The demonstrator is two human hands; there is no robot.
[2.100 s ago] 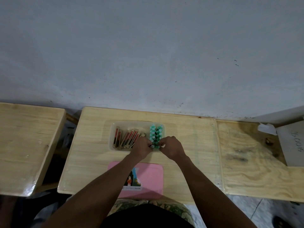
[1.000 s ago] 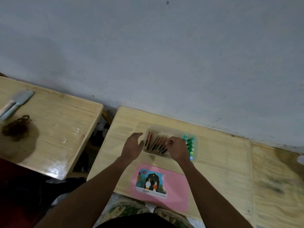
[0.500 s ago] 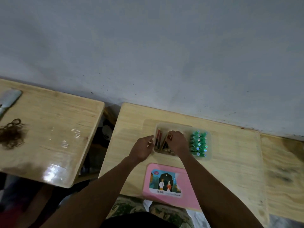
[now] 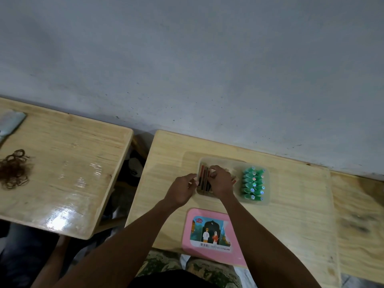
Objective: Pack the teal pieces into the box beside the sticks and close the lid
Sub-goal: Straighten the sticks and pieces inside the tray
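Note:
A clear plastic box [image 4: 267,201] sits on the middle wooden table. Several teal pieces [image 4: 252,183] stand packed in rows in its right half. Red and brown sticks [image 4: 203,179] fill its left half. My right hand [image 4: 220,181] lies over the sticks, its fingers curled round their far ends. My left hand [image 4: 182,191] holds the box's left edge with curled fingers. The pink lid [image 4: 209,233], with a picture label, lies flat on the table just in front of the box, apart from it.
A second wooden table [image 4: 62,173] stands to the left across a gap, with a brown tangle [image 4: 13,169] and a pale flat object [image 4: 10,123] on it. A rougher plywood surface [image 4: 357,215] adjoins on the right. A grey wall rises behind.
My right hand left the teal pieces and moved left onto the sticks. My left hand opened briefly, then came to the box's left edge. The view swung left.

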